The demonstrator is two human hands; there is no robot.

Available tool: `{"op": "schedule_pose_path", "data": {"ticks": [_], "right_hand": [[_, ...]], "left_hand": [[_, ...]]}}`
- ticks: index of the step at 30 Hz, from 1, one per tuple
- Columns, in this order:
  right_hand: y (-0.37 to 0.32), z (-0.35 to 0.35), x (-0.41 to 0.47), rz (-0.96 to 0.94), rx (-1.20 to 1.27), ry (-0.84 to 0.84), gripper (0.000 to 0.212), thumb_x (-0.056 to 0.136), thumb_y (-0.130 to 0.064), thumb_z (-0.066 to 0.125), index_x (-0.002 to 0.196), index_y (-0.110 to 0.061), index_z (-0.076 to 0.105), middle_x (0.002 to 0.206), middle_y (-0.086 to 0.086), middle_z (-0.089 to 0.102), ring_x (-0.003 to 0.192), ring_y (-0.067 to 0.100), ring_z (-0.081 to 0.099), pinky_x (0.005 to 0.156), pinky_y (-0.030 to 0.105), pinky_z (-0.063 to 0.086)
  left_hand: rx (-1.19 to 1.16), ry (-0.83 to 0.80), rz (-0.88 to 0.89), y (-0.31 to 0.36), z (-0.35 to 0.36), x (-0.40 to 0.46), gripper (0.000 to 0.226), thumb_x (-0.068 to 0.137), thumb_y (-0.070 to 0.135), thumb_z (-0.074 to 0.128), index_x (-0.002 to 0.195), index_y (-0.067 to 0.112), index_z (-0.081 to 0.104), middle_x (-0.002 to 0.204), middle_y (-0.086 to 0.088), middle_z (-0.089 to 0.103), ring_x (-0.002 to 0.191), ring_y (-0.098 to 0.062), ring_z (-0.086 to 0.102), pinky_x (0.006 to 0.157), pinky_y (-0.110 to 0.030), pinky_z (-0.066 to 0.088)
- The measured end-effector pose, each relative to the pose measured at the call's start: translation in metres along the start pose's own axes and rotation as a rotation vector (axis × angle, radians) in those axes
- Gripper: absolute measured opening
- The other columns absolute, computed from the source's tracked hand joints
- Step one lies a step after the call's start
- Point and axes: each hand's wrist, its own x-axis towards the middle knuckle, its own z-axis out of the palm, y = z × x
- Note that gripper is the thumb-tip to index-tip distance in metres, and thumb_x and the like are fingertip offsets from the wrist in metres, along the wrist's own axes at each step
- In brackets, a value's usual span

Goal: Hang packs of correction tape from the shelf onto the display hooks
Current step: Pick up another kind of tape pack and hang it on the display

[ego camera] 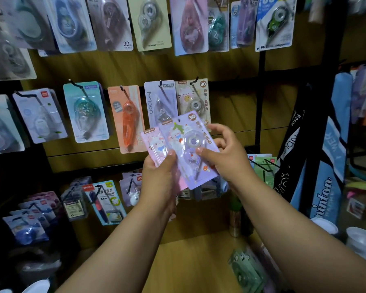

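Note:
My left hand [160, 176] grips a pink correction tape pack [153, 142] by its lower edge, thumb on the front. Overlapping it is a purple correction tape pack [190, 144], which my right hand [224, 153] pinches at its right side, thumb on the clear blister. Both packs are held up in front of the board, just below a cream cat-print pack [193, 98] hanging on a display hook [195, 80]. A green pack [244, 271] lies on the wooden shelf [188, 261] at the lower right.
Rows of hooks on the wooden board carry other packs: a lilac one [160, 102], an orange one [128, 117], a teal one [86, 111]. An empty black hook [266, 163] juts out at the right. Badminton bags [325, 166] hang farther right. White cups [361, 242] stand there.

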Motion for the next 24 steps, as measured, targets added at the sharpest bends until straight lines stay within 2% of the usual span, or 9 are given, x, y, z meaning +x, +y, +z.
{"op": "schedule_pose_path", "data": {"ticks": [2,4,7,10,15,18,21,24], "right_hand": [[-0.004,-0.005,0.01,0.0,0.045,0.054,0.05,0.081,-0.007,0.073,0.123,-0.024,0.052,0.104,0.006,0.069,0.084,0.019,0.068,0.062,0.029,0.054],[-0.007,-0.01,0.026,-0.028,0.075,0.12,0.046,0.082,-0.007,0.071,0.122,-0.023,0.055,0.112,0.001,0.067,0.094,0.016,0.068,0.066,0.025,0.054],[-0.015,-0.014,0.052,-0.083,0.06,0.197,0.048,0.083,-0.009,0.071,0.128,-0.018,0.056,0.119,-0.002,0.065,0.104,0.016,0.065,0.077,0.029,0.056],[-0.024,-0.012,0.074,-0.124,0.068,0.231,0.05,0.083,-0.01,0.071,0.13,-0.014,0.056,0.119,-0.001,0.066,0.104,0.017,0.066,0.084,0.034,0.057],[-0.031,-0.005,0.088,-0.133,0.041,0.231,0.048,0.084,-0.01,0.07,0.131,-0.011,0.056,0.111,-0.003,0.065,0.102,0.017,0.066,0.077,0.026,0.055],[-0.028,-0.002,0.09,-0.124,0.022,0.234,0.05,0.085,-0.01,0.069,0.133,-0.012,0.054,0.119,0.0,0.065,0.099,0.015,0.065,0.072,0.022,0.054],[-0.026,0.0,0.09,-0.151,-0.001,0.231,0.053,0.085,-0.012,0.07,0.135,-0.015,0.052,0.127,0.0,0.062,0.111,0.013,0.061,0.085,0.028,0.056],[-0.023,0.002,0.09,-0.169,-0.043,0.242,0.051,0.084,-0.011,0.07,0.133,-0.015,0.055,0.121,-0.005,0.06,0.115,0.01,0.056,0.098,0.036,0.051]], "left_hand": [[0.026,0.052,-0.029,0.001,-0.001,0.003,0.024,0.098,0.013,0.053,0.122,0.016,0.056,0.114,-0.009,0.07,0.097,-0.027,0.071,0.082,-0.049,0.058],[0.037,0.068,-0.041,0.002,-0.003,0.005,0.018,0.098,0.015,0.054,0.114,0.022,0.057,0.111,-0.006,0.07,0.095,-0.026,0.071,0.077,-0.048,0.06],[0.033,0.064,-0.043,0.002,-0.005,0.005,0.017,0.098,0.015,0.054,0.112,0.024,0.057,0.11,-0.004,0.071,0.091,-0.023,0.072,0.072,-0.043,0.061],[0.035,0.06,-0.053,0.001,-0.006,0.005,0.021,0.098,0.016,0.055,0.117,0.023,0.056,0.11,-0.004,0.071,0.09,-0.023,0.073,0.068,-0.041,0.062],[0.038,0.072,-0.064,0.0,-0.005,0.006,0.019,0.098,0.016,0.054,0.115,0.023,0.056,0.112,-0.005,0.07,0.094,-0.025,0.072,0.072,-0.043,0.061],[0.037,0.069,-0.072,0.0,-0.006,0.007,0.016,0.098,0.016,0.055,0.111,0.025,0.057,0.112,-0.005,0.071,0.093,-0.025,0.072,0.073,-0.044,0.061],[0.038,0.062,-0.068,0.0,-0.008,0.008,0.018,0.098,0.017,0.055,0.115,0.023,0.056,0.112,-0.005,0.07,0.094,-0.025,0.072,0.074,-0.044,0.061],[0.034,0.058,-0.062,-0.001,-0.009,0.008,0.02,0.098,0.017,0.055,0.117,0.022,0.056,0.113,-0.004,0.07,0.095,-0.025,0.072,0.074,-0.044,0.061]]}}
